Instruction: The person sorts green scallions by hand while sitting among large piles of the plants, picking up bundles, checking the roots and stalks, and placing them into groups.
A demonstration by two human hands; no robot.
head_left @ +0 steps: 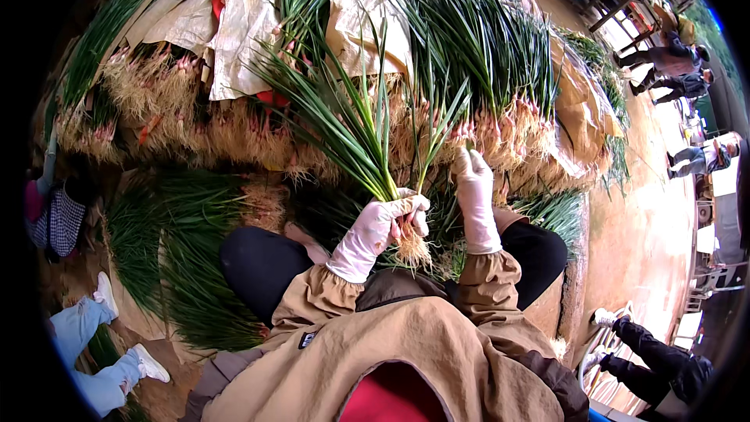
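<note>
White-gloved left hand (383,225): grip closed round green-leaved, pink-bulbed bunch (373,158), near side of long root-fringed plant stack (486,55). White-gloved right hand (475,194) before stack; can't tell its grip. Splayed green stem (423,160) might slip if left slackens.

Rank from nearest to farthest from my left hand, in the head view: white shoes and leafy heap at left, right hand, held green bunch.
1. Held green bunch: in your left hand.
2. Right hand: close by, right side.
3. Leafy heap: farther out, left side.
4. White shoes: farthest, lower left.
</note>
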